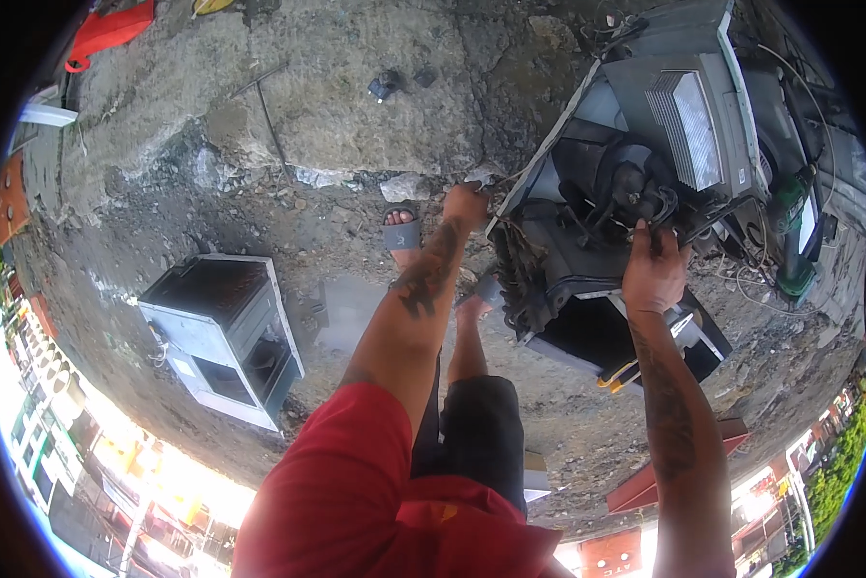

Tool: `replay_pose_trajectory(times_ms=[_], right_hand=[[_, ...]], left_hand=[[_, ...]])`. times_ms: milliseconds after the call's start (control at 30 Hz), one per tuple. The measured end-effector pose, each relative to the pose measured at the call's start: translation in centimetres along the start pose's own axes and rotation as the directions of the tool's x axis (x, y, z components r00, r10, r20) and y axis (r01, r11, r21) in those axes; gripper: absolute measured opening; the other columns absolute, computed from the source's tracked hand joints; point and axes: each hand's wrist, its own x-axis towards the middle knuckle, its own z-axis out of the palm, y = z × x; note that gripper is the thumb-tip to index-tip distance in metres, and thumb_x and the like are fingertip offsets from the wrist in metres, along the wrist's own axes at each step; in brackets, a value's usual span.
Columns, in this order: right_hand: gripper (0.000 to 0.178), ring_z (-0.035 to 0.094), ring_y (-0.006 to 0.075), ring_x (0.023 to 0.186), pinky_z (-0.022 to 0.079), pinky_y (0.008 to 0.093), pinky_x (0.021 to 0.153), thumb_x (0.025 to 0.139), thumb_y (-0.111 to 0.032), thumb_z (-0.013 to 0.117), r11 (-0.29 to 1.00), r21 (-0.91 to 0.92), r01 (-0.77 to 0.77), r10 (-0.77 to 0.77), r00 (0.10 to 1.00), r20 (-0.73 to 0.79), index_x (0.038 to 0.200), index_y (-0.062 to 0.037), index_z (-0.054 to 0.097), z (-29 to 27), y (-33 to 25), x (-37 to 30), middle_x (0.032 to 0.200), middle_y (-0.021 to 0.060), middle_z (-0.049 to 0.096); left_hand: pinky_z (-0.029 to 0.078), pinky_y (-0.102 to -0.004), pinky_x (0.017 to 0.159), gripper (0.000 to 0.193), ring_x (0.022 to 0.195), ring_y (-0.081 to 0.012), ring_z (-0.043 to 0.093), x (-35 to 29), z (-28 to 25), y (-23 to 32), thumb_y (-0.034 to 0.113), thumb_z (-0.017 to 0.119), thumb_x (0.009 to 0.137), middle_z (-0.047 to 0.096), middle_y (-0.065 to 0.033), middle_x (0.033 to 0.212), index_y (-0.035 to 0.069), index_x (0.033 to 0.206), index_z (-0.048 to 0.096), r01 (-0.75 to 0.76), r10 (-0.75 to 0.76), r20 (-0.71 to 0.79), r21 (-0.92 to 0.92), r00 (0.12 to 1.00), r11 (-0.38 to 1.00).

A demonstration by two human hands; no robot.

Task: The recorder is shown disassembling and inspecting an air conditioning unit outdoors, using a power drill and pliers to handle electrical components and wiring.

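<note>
On the rough ground (86,241) at right sat an opened metal appliance (708,72) with a dark motor (630,181) inside. The right hand (656,272), fingers bent, was at the motor's near side; the left hand (466,206) curled beside the appliance's edge. Whether either gripped anything, I couldn't tell. Farther right lay a green drill (789,204).

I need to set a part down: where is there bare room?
On the concrete, between the thin rod and the small dark piece, or from the rod leftward to the red object. It is crowded at the right hand: black motor-like part, gray casing, green power tool.
</note>
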Motion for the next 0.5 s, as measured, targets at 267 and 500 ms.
replay_pose_trajectory(times_ms=[267, 500], right_hand=[[0.030, 0.063, 0.0315, 0.079, 0.049, 0.0433, 0.066, 0.082, -0.039, 0.071, 0.995, 0.088, 0.042, -0.037, 0.997, -0.064, 0.095, -0.0115, 0.070, 0.3, 0.9, -0.2, 0.099, 0.0134, 0.058], [0.025, 0.063, 0.0286, 0.069, 0.049, 0.0404, 0.061, 0.081, -0.034, 0.073, 0.987, 0.147, 0.063, -0.052, 0.996, -0.078, 0.091, -0.0115, 0.070, 0.1, 0.8, -0.1, 0.098, 0.0116, 0.059]], left_hand=[[0.053, -0.0452, 0.084, 0.026, 0.094, -0.0384, 0.067, 0.7, 4.3, 3.0, 0.028, 0.061, 0.083, 0.070, -0.0204, 0.095, 0.006, 0.087, 0.074, -0.090, 0.026, 0.205, 0.308, 0.979, 0.947], [0.053, -0.0455, 0.081, 0.037, 0.093, -0.0378, 0.067, 0.0, 3.0, 5.7, 0.030, 0.069, 0.074, 0.070, -0.0191, 0.096, 0.005, 0.101, 0.066, 0.038, -0.089, 0.117, 0.380, 0.989, 0.924]])
